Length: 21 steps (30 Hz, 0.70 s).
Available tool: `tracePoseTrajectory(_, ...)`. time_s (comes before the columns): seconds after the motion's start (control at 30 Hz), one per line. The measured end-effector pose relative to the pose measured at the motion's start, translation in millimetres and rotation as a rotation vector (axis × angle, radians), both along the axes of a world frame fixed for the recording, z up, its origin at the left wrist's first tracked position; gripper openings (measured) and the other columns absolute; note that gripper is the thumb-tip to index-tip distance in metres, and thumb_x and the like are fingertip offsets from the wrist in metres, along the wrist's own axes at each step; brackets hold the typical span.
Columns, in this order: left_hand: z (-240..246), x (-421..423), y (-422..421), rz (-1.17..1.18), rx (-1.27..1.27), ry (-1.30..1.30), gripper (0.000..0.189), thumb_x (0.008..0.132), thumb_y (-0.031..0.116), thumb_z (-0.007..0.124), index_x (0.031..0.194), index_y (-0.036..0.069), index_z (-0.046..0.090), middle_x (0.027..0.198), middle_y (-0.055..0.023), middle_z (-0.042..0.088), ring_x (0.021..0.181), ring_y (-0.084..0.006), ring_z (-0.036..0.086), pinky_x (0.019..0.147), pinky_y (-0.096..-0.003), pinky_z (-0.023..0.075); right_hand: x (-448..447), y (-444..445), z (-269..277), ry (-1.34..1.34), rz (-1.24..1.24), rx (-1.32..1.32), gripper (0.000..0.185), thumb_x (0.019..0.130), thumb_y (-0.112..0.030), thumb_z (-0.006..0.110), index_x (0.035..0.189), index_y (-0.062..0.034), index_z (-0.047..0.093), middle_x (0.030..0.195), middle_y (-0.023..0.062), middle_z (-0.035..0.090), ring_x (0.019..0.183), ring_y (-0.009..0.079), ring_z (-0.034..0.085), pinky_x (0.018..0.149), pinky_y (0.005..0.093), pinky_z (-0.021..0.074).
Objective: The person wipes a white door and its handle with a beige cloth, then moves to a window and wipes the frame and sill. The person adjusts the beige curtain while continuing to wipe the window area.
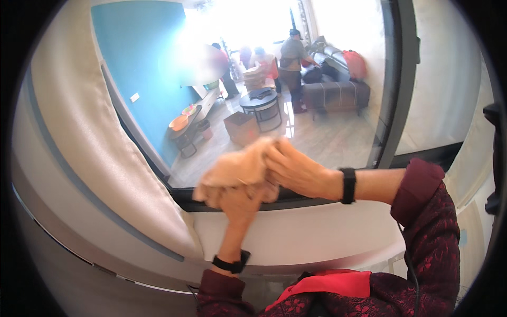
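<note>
Both my hands grip a peach-coloured cloth [237, 164], blurred and bunched up. My left hand [241, 202] has it from below, its fingers partly hidden in the folds. At the cloth's right end, the fingers of my right hand [295, 168] are pinched on it. The cloth is held in front of a large window pane [328, 146] in a dark frame [317, 204]; whether it touches the glass I cannot tell. Under my forearms runs a white windowsill [301, 233].
A cream curtain [130, 170] hangs at the left, close to my left hand. Beyond the glass lies a room with several people, a cardboard box [241, 126], a round table [257, 99], a sofa [336, 95] and an orange basin [178, 123].
</note>
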<state>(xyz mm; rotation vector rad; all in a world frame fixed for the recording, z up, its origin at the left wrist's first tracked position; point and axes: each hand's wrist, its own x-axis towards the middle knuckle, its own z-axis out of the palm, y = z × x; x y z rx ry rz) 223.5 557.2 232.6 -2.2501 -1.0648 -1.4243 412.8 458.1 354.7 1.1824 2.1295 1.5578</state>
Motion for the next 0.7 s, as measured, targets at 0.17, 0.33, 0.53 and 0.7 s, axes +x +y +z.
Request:
tracePoseTrajectory(0.17, -17.8, 61.9, -54.4, -0.29, -0.04, 0.251, 0.048, 0.081, 0.041, 0.081, 0.114, 0.007, 0.072, 0.094, -0.0167, 0.068, 0.086, -0.0389, 0.064, 0.076, -0.0481, 0.0494, 82.1, -81.0, -40.2, 0.041, -0.25, -0.279, 0.034, 0.093, -0.035, 0.063, 0.116, -0.0125, 0.075, 0.123, 0.0064, 0.064, 0.122, 0.0297, 0.052, 0.101, 0.0521, 0.043)
tracePoseTrajectory(0.33, 104.5, 119.9, -34.9, -0.383, 0.427, 0.337, 0.019, 0.084, 0.024, 0.074, 0.099, 0.013, 0.07, 0.077, -0.0128, 0.061, 0.065, -0.0309, 0.063, 0.053, -0.0452, 0.0463, 137.6, -83.6, 43.3, 0.303, 0.077, 0.322, 0.03, 0.083, -0.024, 0.065, 0.1, -0.0019, 0.073, 0.111, 0.0157, 0.065, 0.117, 0.0311, 0.055, 0.098, 0.0536, 0.0434)
tracePoseTrajectory(0.53, 321.5, 182.8, -32.3, 0.006, 0.879, 0.097, 0.053, 0.084, 0.026, 0.076, 0.135, 0.015, 0.067, 0.155, -0.0133, 0.046, 0.141, -0.0442, 0.036, 0.107, -0.069, 0.0312, 160.6, -65.8, 240.8, 0.044, 0.158, 0.875, 0.046, 0.08, -0.03, 0.07, 0.122, -0.0127, 0.063, 0.117, 0.0137, 0.067, 0.123, 0.0371, 0.051, 0.104, 0.0542, 0.0374)
tracePoseTrajectory(0.7, 316.0, 225.3, -47.2, -0.117, 0.758, 0.059, 0.065, 0.089, 0.02, 0.068, 0.151, 0.009, 0.049, 0.162, -0.0183, 0.035, 0.149, -0.0516, 0.025, 0.106, -0.0768, 0.0301, 157.9, -80.8, 237.7, 0.136, -0.237, 0.835, 0.049, 0.091, -0.029, 0.064, 0.128, 0.0025, 0.068, 0.129, 0.023, 0.061, 0.127, 0.039, 0.05, 0.112, 0.0548, 0.0347)
